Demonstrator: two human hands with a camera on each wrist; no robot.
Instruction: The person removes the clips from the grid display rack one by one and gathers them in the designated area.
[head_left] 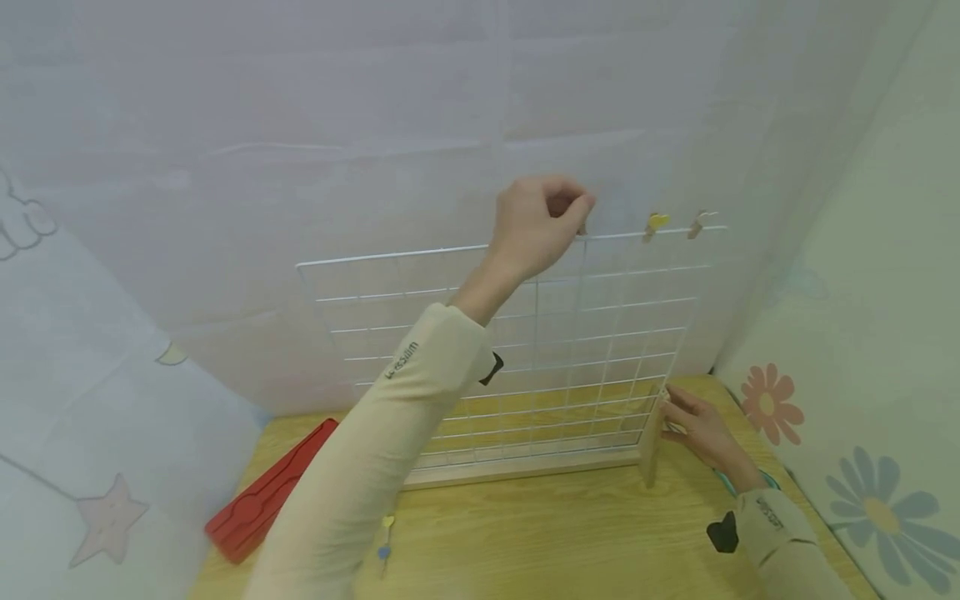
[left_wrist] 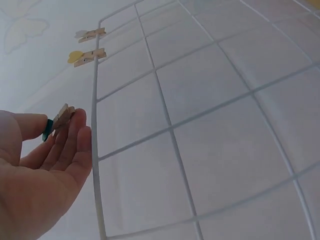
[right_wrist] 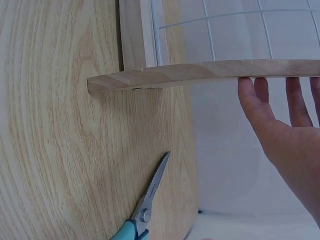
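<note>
My left hand point(head_left: 536, 221) pinches a small wooden clothespin point(left_wrist: 61, 119) with a dark green decoration, thumb on the decorated side. It is held beside the top wire of a white wire grid point(head_left: 390, 256). Farther along that wire sit a clothespin with a yellow heart point(head_left: 656, 223) and one with a whitish decoration point(head_left: 699, 223). The grid stands upright in a wooden base. My right hand point(head_left: 701, 429) touches the outer face of the base's wooden side piece point(right_wrist: 200, 71) with its fingertips, fingers mostly extended.
A red case point(head_left: 262, 500) lies at the table's left. Near the front are small pieces with a yellow heart point(head_left: 387, 522) and a blue top point(head_left: 384, 552). Scissors point(right_wrist: 145, 212) with teal handles lie beside the base, under my right hand. Walls close in behind and at both sides.
</note>
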